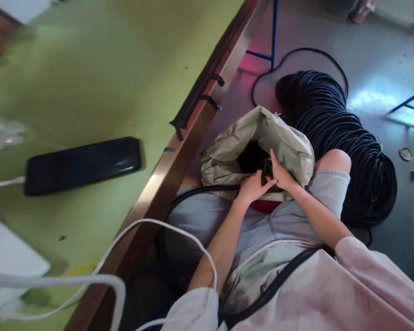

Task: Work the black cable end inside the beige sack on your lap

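Note:
A beige sack (224,142), its mouth rolled outward, stands between my legs with small black pieces (250,156) in its dark inside. My left hand (253,187) is at the near rim, fingers curled and thumb reaching toward the other hand. A black cable (210,188) runs across my lap into the left hand, which seems closed around it. Just right of it, my right hand (281,174) reaches over the rim, index finger pointing up and the others bent by a small black piece. What the right fingers grip is too small to make out.
A large coil of black cable (331,119) lies on the floor right of the sack. Left is a green-topped table (152,82) with a metal edge (165,174), a black phone (83,165) and a white cord (179,230) hanging over its side.

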A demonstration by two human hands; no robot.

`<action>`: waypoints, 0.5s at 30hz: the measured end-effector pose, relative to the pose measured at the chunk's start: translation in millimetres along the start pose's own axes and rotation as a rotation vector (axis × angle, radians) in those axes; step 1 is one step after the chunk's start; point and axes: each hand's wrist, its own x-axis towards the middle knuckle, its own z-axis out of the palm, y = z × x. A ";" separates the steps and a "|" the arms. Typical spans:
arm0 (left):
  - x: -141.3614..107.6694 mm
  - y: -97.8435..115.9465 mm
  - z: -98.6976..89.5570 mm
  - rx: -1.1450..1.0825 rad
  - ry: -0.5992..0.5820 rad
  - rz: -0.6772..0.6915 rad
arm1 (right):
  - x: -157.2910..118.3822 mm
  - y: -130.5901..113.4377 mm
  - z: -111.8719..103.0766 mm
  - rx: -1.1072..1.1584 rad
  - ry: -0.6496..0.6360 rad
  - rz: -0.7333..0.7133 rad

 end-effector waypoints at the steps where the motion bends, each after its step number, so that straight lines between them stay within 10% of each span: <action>1: 0.2 1.8 1.3 0.004 -0.025 -0.017 | -0.7 1.6 2.0 0.022 0.008 0.008; 15: 14.2 -21.9 15.4 -0.106 -0.011 -0.035 | -3.7 12.2 0.8 0.169 -0.013 -0.025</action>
